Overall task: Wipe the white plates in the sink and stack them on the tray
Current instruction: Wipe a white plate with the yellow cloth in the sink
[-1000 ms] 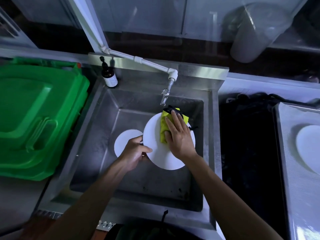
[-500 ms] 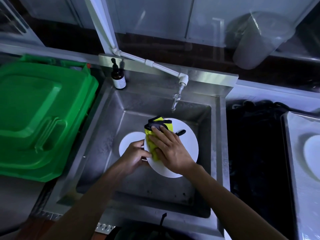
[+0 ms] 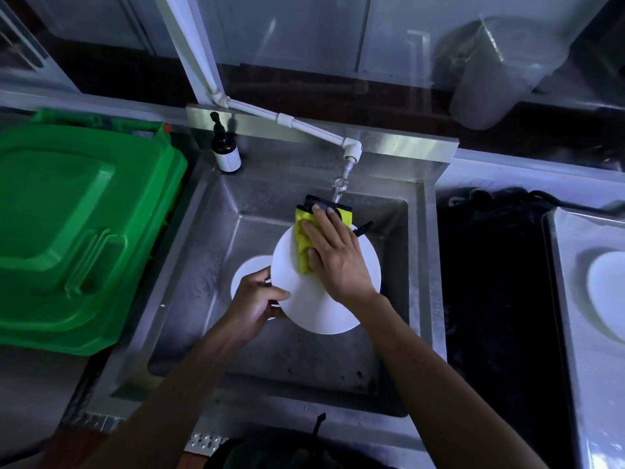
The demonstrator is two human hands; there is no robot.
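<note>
Currently my left hand (image 3: 257, 301) pinches the left rim of the plate (image 3: 314, 313), held above the sink (image 3: 203, 265). My right hand (image 3: 333, 257) lies flat, fingers straight, pressing the yellow cloth (image 3: 302, 238) on its top face. Risk: one-edge grip, so a hard push likely tips or slips it onto the second plate (image 3: 248, 270) below. The tap (image 3: 339, 189) is close; the cloth could snag. Tray (image 3: 568, 299) sits right, one plate (image 3: 608, 292) on it.

The right hand (image 3: 333, 253) slid the yellow cloth (image 3: 304, 240) from the left part of the plate (image 3: 314, 309) up to its far rim, where the cloth's top edge came to hang past the plate beneath the tap (image 3: 339, 187). The fingers straightened out flat.
</note>
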